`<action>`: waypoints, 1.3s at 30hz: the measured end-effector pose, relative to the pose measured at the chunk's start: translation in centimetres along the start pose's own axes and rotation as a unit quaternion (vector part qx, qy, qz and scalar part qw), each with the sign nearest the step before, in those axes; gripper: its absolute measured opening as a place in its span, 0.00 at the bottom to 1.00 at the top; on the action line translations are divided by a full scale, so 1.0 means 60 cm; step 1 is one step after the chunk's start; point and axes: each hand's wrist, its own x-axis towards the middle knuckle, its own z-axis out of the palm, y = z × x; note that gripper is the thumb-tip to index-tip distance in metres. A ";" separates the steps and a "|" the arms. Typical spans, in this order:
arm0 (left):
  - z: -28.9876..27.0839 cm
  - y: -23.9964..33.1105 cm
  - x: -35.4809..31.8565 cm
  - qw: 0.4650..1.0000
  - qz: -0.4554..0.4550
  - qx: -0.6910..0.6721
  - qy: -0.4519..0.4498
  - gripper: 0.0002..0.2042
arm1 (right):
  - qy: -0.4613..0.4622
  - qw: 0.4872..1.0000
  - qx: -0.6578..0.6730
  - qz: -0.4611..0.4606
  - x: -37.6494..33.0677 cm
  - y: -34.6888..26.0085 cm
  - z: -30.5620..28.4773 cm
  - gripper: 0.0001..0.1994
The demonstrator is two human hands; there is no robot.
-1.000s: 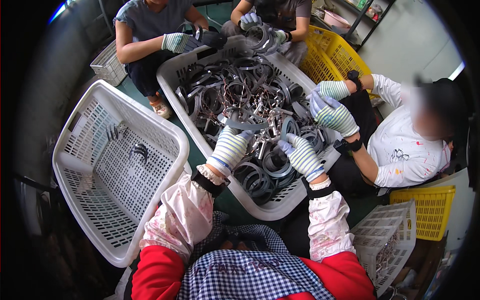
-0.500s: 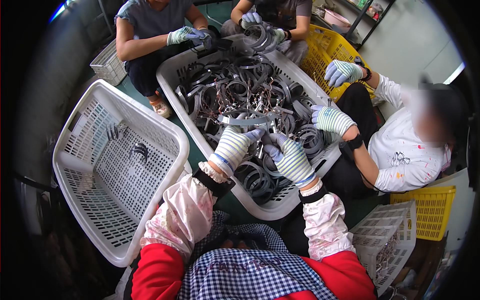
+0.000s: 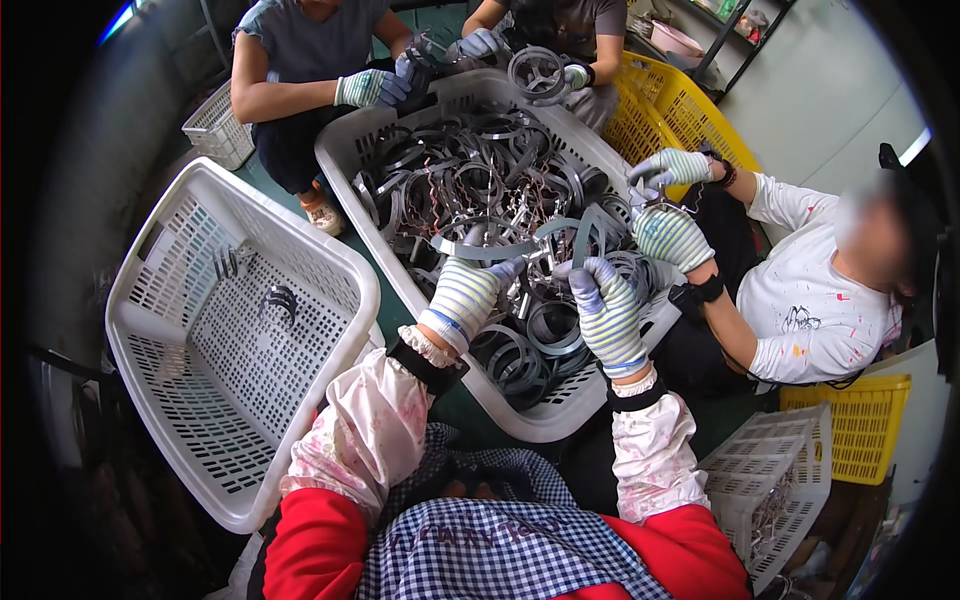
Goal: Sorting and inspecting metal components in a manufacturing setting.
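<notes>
Both my hands wear striped gloves and are over a large grey-white basket full of grey metal ring clamps. My left hand is closed on a metal band clamp, its curved strip lying across above the fingers. Beside it, my right hand pinches a second metal ring, which stands up from the fingertips. Small shiny bolts and fittings lie between my hands, partly hidden by the gloves. More loose rings lie at the basket's near end.
On the left stands a white basket with a few dark rings inside. Two people sit at the far side handling rings, and another person works close on my right. Yellow crates stand at right and behind.
My right hand has moved slightly right, away from the left hand's clamp, and now holds a separate ring. My left hand stays almost still. The person on the right has brought both hands together.
</notes>
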 end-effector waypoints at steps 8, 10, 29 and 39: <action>-0.005 0.031 0.000 0.999 0.004 0.022 0.037 0.21 | -0.034 0.976 -0.074 0.201 0.019 0.036 -0.069 0.17; -0.010 0.019 0.013 0.984 0.099 0.144 0.045 0.20 | -0.151 0.955 -0.152 0.202 0.012 0.049 -0.071 0.21; -0.003 0.033 -0.029 0.763 0.197 0.614 0.050 0.41 | 0.059 0.823 0.548 0.139 0.001 0.008 -0.058 0.10; 0.002 0.019 -0.050 0.705 0.224 0.672 -0.032 0.45 | -0.033 0.797 0.573 0.186 -0.019 0.012 -0.078 0.18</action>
